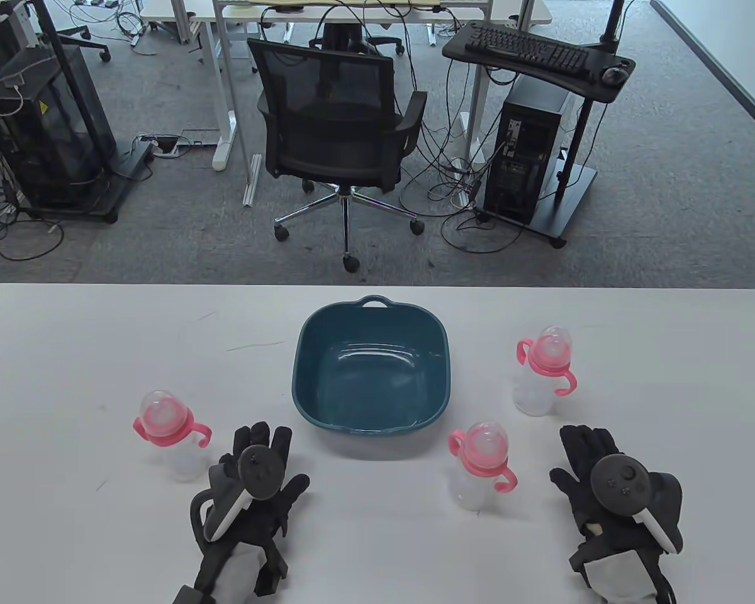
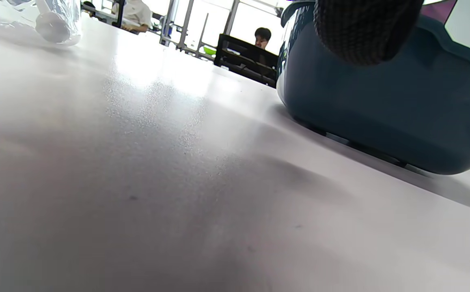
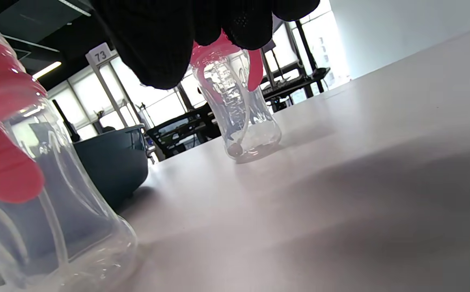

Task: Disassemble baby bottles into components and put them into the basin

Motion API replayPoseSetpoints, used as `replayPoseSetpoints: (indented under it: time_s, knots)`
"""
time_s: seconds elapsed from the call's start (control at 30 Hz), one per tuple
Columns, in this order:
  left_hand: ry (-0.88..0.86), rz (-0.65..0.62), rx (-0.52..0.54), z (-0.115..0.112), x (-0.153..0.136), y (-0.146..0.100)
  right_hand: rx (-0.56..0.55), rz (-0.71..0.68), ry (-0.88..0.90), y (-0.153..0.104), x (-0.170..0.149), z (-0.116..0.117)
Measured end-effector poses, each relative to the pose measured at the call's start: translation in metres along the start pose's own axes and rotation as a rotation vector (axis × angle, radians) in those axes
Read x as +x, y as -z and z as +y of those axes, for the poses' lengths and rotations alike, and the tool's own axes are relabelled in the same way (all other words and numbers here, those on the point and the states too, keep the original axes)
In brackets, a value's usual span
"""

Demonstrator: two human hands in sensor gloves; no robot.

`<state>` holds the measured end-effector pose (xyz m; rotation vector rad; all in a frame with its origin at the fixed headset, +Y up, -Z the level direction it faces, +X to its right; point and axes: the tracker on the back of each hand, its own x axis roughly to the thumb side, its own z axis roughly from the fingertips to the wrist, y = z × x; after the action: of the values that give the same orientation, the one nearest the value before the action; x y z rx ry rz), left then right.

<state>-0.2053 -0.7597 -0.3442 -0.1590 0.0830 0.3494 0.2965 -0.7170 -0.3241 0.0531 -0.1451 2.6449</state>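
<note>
Three clear baby bottles with pink handled collars and clear caps stand upright on the white table: one at the left (image 1: 171, 434), one right of centre (image 1: 482, 464), one further back on the right (image 1: 542, 369). Between them sits the empty teal basin (image 1: 371, 368). My left hand (image 1: 265, 454) lies flat on the table between the left bottle and the basin, fingers straight, holding nothing. My right hand (image 1: 588, 448) lies flat to the right of the centre bottle, also empty. In the right wrist view the near bottle (image 3: 36, 211) and the far bottle (image 3: 239, 117) both show.
The table's far edge (image 1: 377, 287) runs behind the basin. Beyond it stand a black office chair (image 1: 336, 126) and a computer cart (image 1: 535, 138). The basin wall (image 2: 381, 113) fills the right of the left wrist view.
</note>
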Motion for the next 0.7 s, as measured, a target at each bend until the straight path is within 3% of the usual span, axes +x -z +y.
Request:
replayPoseSetpoints:
  time_s: [0.3, 0.47, 0.7]
  knots:
    - [-0.019, -0.008, 0.009, 0.004, 0.001, 0.0, 0.094, -0.044, 0.248, -0.011, 0.011, -0.028]
    - [-0.014, -0.017, 0.018, 0.005, 0.003, -0.001, 0.161, -0.069, 0.189, -0.008, 0.028, -0.01]
    - [-0.015, -0.017, 0.018, 0.006, 0.004, -0.001, 0.135, -0.096, 0.092, -0.002, 0.058, 0.019]
